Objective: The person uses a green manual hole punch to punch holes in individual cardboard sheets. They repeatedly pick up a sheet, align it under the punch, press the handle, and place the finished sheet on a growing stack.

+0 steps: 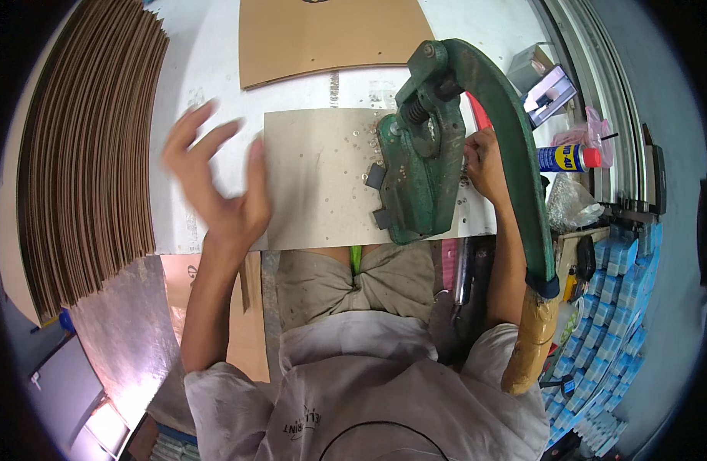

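Observation:
A green hand-lever press (426, 169) stands on a beige board (315, 177) at the near edge of the white table. Its long curved lever reaches toward me and ends in a handle (532, 342) wrapped in brown tape. Small round metal bits (356, 134) are scattered over the board around the press. My left hand (219, 180) is raised at the board's left edge, fingers spread and slightly blurred, holding nothing. Just right of the press, my right hand (488, 165) has its fingers curled together near more small bits; the press partly hides it, and I cannot see what is between the fingertips.
A tall row of brown cardboard sheets (92, 154) fills the left side. Brown cardboard (334, 38) lies at the far side. On the right are a blue spray can with a red cap (569, 158), a clear plastic bag (572, 203) and stacked light-blue packs (611, 307).

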`<state>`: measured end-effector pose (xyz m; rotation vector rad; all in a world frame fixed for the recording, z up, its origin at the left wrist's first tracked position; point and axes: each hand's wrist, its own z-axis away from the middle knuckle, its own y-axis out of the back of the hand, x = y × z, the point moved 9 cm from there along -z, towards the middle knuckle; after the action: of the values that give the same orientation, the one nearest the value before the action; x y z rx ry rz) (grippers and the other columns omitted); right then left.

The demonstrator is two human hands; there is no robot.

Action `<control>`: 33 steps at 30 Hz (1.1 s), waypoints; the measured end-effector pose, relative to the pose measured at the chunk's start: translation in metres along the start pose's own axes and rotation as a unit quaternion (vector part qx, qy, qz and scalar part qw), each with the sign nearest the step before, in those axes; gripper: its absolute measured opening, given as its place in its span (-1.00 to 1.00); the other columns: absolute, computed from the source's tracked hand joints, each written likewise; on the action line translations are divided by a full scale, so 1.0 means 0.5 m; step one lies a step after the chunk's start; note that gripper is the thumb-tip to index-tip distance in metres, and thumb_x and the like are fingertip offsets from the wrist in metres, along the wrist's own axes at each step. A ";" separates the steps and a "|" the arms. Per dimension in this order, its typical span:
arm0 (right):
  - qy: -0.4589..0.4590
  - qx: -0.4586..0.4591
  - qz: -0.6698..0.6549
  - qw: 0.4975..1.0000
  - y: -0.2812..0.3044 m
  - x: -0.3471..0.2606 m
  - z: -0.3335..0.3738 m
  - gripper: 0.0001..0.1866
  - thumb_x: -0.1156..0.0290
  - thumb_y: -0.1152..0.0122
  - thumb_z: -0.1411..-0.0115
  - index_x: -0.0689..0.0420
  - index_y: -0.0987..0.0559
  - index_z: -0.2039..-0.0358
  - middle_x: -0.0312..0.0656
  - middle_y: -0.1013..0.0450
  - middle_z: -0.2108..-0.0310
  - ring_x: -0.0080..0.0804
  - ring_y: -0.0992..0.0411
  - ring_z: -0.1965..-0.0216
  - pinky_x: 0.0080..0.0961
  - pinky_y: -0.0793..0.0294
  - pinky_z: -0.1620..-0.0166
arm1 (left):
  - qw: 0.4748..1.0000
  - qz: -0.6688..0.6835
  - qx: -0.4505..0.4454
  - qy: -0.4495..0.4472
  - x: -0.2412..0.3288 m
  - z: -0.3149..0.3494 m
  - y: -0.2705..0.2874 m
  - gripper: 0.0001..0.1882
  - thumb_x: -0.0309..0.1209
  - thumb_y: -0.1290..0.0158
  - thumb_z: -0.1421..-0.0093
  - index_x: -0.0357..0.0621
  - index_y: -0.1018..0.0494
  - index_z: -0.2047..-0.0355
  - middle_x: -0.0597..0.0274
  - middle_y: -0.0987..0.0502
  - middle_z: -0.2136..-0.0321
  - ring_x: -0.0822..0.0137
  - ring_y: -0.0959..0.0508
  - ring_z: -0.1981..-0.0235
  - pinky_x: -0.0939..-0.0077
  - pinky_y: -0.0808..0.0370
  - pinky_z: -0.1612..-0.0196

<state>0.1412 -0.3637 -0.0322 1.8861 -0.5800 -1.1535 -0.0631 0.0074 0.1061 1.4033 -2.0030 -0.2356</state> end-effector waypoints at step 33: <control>-0.053 -0.115 -0.369 0.921 -0.102 -0.160 -0.057 -0.71 0.50 -0.44 -0.10 0.29 -0.68 0.14 -0.13 -0.65 0.19 -0.45 -0.55 0.20 -0.39 -0.55 0.06 | 0.919 -0.067 -0.347 -0.173 -0.069 -0.066 -0.499 -0.60 -0.58 -0.03 -0.24 -0.04 -0.37 -0.09 0.05 -0.54 -0.16 -0.05 -0.54 -0.19 0.12 -0.61 -0.09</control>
<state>0.1270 -0.2659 -0.0282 1.8826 0.2559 -1.7159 0.1549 -0.0557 -0.0078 1.0692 -1.7988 -1.2008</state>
